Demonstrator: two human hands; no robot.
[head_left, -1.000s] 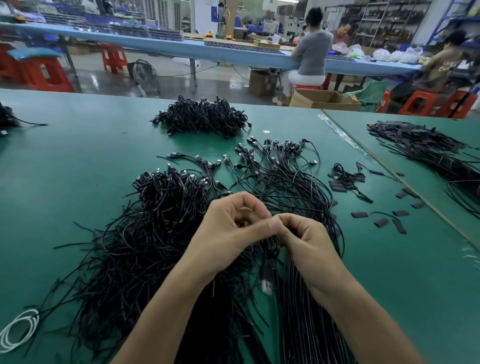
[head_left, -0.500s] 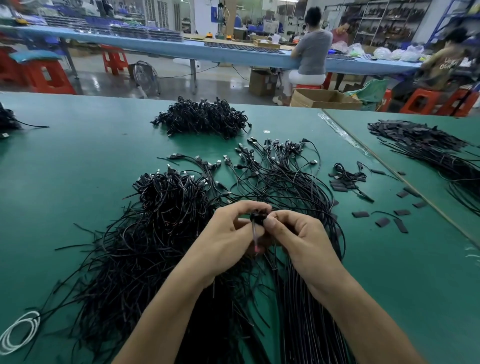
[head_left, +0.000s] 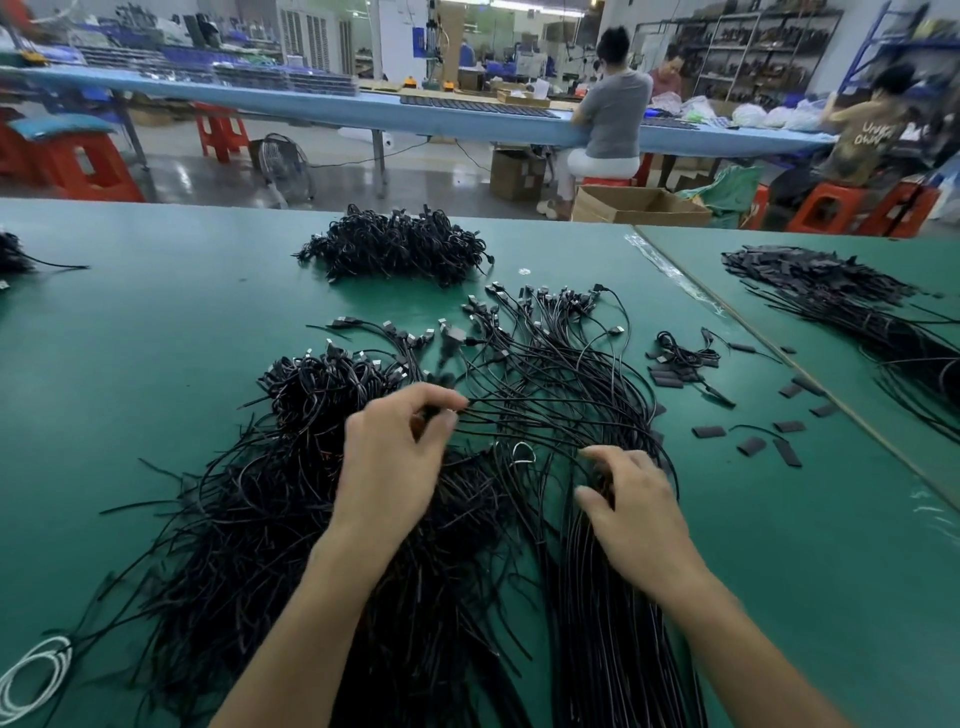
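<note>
Pinching a single black cable (head_left: 470, 406) with left hand (head_left: 395, 457), thumb and forefinger closed tight on it, other fingers curling loosely. Holding that cable just above the fanned cable spread (head_left: 545, 358), at the spread's near-left edge. Resting right hand (head_left: 631, 512) on the spread's near-right side, fingers bending down among the strands; not managing to tell whether any strand is caught. Noting, relative to the spread: tangled heap (head_left: 322, 384) touching on the left, tidier pile (head_left: 400, 244) lying beyond, short black sleeves (head_left: 753, 441) scattered to the right, white cord coil (head_left: 31, 670) well off to the near left, all sitting on green table (head_left: 130, 338).
</note>
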